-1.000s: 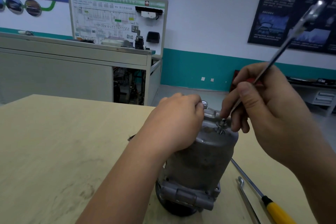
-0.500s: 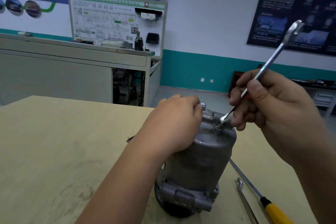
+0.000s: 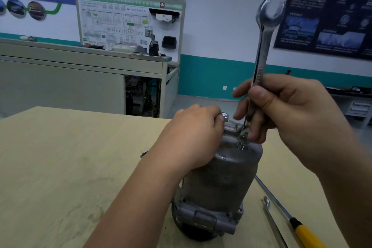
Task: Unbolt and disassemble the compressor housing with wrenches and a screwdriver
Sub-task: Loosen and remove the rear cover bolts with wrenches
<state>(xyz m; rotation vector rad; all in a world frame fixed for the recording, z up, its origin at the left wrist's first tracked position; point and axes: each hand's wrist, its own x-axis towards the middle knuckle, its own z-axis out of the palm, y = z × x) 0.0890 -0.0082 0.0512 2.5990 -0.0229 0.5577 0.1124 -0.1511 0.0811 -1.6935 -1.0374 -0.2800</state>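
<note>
Compressor (image 3: pixel 221 177) stands on end on the table (image 3: pixel 60 167), directly in front of us. Left hand (image 3: pixel 193 137) grips its top edge, fingers curled over the casting. Right hand (image 3: pixel 291 117) has fingers and thumb wrapped round the wrench (image 3: pixel 261 50), held almost upright, open end up, lower end at the raised bolt (image 3: pixel 242 146) on the top face. We judge the bolt nearly out: turn lightly, seat the tool square, press the body down against tipping, and catch the bolt. Screwdriver (image 3: pixel 302 229) lies on the table to the right, untouched.
</note>
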